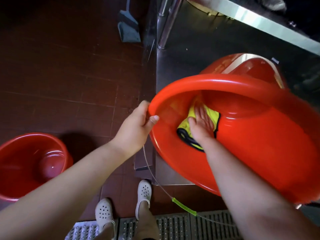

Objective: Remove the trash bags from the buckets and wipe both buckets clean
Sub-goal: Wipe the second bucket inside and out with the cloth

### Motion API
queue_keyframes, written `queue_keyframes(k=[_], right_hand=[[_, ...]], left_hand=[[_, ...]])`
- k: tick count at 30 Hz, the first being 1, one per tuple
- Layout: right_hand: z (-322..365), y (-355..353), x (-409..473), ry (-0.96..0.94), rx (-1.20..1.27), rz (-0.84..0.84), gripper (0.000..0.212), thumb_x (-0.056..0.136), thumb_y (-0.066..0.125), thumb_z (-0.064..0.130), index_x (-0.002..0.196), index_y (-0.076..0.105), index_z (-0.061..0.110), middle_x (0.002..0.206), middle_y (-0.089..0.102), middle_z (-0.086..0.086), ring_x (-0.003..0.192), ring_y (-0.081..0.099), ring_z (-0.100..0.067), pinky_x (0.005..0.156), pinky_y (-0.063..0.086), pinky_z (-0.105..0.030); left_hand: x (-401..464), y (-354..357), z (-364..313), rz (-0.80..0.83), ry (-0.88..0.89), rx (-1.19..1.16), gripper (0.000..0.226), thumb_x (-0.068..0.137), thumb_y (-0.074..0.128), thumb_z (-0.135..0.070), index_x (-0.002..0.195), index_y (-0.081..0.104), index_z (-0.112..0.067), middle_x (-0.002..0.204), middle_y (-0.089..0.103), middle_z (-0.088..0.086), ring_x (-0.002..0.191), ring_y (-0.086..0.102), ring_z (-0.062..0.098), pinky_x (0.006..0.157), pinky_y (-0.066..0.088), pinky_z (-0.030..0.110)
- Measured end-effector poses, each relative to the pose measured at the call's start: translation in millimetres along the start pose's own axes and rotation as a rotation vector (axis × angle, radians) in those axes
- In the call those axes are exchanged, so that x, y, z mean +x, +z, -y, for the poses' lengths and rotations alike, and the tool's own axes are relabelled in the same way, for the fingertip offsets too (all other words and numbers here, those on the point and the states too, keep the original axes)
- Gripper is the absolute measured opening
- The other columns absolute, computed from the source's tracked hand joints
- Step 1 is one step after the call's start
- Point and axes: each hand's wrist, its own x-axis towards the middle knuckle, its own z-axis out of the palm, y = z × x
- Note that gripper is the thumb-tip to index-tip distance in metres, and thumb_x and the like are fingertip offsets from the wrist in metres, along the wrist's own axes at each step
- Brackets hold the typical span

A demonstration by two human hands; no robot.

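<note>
Red plastic bucket (242, 153) sits tilted toward you on the steel surface (181, 58). Your left hand (136, 125) grips its rim, fingers curled over the edge. Your right hand (202, 123), fingers spread flat, presses a yellow cloth (213, 115) against the inside. A second red bucket (31, 163) stands upright on the tiled floor (69, 66), well apart.

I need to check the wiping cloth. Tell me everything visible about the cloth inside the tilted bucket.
The cloth is bright yellow with dark edging, soft and crumpled. It lies against the inner wall of the tilted red bucket, pressed flat there by the right hand with straight fingers. The hand and wrist hide its middle; the left hand grips the bucket rim.
</note>
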Motion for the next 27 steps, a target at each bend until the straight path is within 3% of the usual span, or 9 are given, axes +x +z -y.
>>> queue_keyframes(k=[2,4,6,10,12,15,19,22,27], right_hand=[[-11.1,-1.5,12.6,0.055,-0.001,0.011,0.062,0.098,0.033,0.035,0.151,0.006,0.019,0.160,0.003,-0.002,0.146,0.003,-0.015,0.117,0.002,-0.031],[-15.3,1.6,17.1,0.065,-0.003,0.003,0.062,0.098,0.032,0.035,0.151,0.005,0.018,0.160,0.002,-0.002,0.146,0.000,-0.014,0.117,0.000,-0.031],[-14.9,3.2,17.4,0.072,-0.006,0.000,0.062,0.098,0.030,0.038,0.151,0.005,0.021,0.160,0.001,0.000,0.146,-0.001,-0.012,0.117,0.001,-0.033],[3.4,4.7,4.0,0.089,0.010,0.007,0.062,0.097,0.030,0.046,0.151,0.009,0.025,0.160,0.002,0.002,0.146,-0.001,-0.011,0.117,0.001,-0.035],[23.0,10.7,-19.4,0.067,0.069,-0.051,0.063,0.097,0.032,0.048,0.151,0.013,0.022,0.160,0.007,0.000,0.146,0.002,-0.013,0.116,0.002,-0.034],[57.9,20.2,-73.3,-0.044,0.241,-0.150,0.073,0.090,0.031,0.054,0.150,0.014,0.015,0.158,0.013,-0.007,0.146,0.010,-0.018,0.116,0.007,-0.033],[71.3,22.3,-121.8,-0.258,0.300,-0.113,0.073,0.083,0.026,0.052,0.145,-0.002,0.025,0.157,0.002,-0.002,0.146,0.005,-0.018,0.118,0.005,-0.034],[52.5,18.5,-111.3,-0.317,0.193,-0.062,0.072,0.084,0.029,0.049,0.145,-0.004,0.028,0.158,-0.002,-0.001,0.147,0.002,-0.018,0.119,0.004,-0.034],[14.9,12.8,-58.3,-0.223,-0.002,-0.028,0.070,0.093,0.044,0.037,0.151,0.007,0.024,0.160,0.001,-0.002,0.146,0.004,-0.015,0.117,0.008,-0.031]], left_hand=[[4.1,-3.4,-11.0,0.030,0.050,0.033,0.014,0.089,0.051,-0.042,0.092,0.044,-0.031,0.081,0.054,-0.009,0.074,0.054,0.007,0.067,0.046,0.032],[4.7,-2.8,-12.7,0.054,0.025,-0.095,0.021,0.085,0.055,-0.041,0.100,0.044,-0.031,0.089,0.059,-0.006,0.082,0.060,0.012,0.074,0.050,0.031],[-2.3,-0.1,0.5,0.079,-0.090,-0.273,0.026,0.085,0.059,-0.033,0.106,0.044,-0.029,0.097,0.062,-0.001,0.089,0.062,0.013,0.084,0.052,0.031],[-32.9,15.5,36.7,0.159,-0.346,-0.374,0.012,0.091,0.055,-0.024,0.103,0.053,-0.024,0.100,0.063,0.006,0.107,0.059,0.029,0.100,0.044,0.052],[-38.0,20.7,36.1,0.112,-0.315,-0.396,0.015,0.086,0.054,-0.028,0.102,0.054,-0.028,0.093,0.061,-0.002,0.103,0.060,0.028,0.098,0.045,0.053],[-33.0,22.4,27.4,0.050,-0.228,-0.394,0.016,0.084,0.055,-0.028,0.098,0.052,-0.020,0.086,0.058,-0.004,0.086,0.055,0.013,0.090,0.047,0.050],[-23.1,14.2,22.5,0.005,-0.104,-0.241,0.020,0.084,0.056,-0.029,0.094,0.050,-0.012,0.079,0.054,-0.011,0.075,0.046,0.002,0.075,0.042,0.026],[-16.4,4.9,16.0,-0.002,-0.075,-0.218,0.028,0.084,0.055,-0.029,0.094,0.047,-0.004,0.078,0.049,0.000,0.073,0.042,0.008,0.070,0.040,0.035],[-1.8,-8.5,-4.2,0.000,0.008,-0.093,0.013,0.086,0.053,-0.036,0.086,0.043,-0.028,0.065,0.046,-0.015,0.059,0.038,0.003,0.061,0.038,0.032]])
